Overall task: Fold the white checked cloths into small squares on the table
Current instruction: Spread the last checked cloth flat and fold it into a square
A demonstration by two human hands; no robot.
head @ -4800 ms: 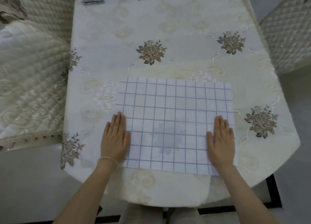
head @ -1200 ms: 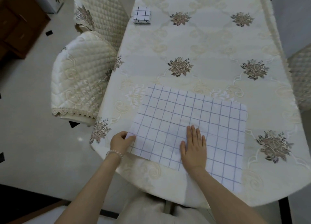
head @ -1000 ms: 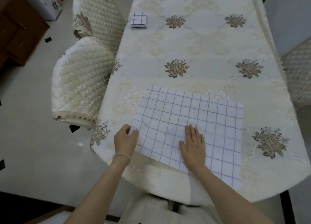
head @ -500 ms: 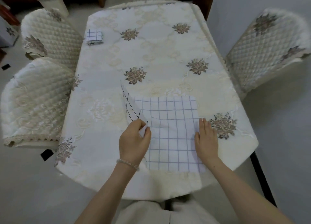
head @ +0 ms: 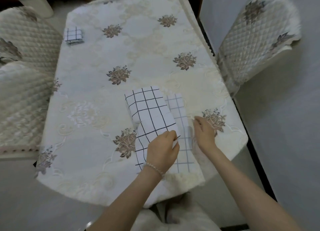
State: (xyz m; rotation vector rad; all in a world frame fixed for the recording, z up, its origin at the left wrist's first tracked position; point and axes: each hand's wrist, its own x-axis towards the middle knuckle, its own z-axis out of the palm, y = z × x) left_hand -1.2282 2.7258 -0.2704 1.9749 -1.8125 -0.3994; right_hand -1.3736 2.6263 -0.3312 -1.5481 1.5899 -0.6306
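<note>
Quilted chairs (head: 256,40) flanked the worktop (head: 142,61). I had the checked cloth (head: 180,126) lengthwise by its near edge; my left hand (head: 161,152) pinched the half-folded flap, right hand (head: 204,134) relaxed alongside. A folded cloth (head: 74,35) sat at the far-left edge.

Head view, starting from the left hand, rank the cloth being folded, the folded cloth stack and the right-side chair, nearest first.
1. Cloth being folded: held in the left hand.
2. Right-side chair: far right, beyond the table edge.
3. Folded cloth stack: far left corner, roughly as distant; too close to call.
</note>
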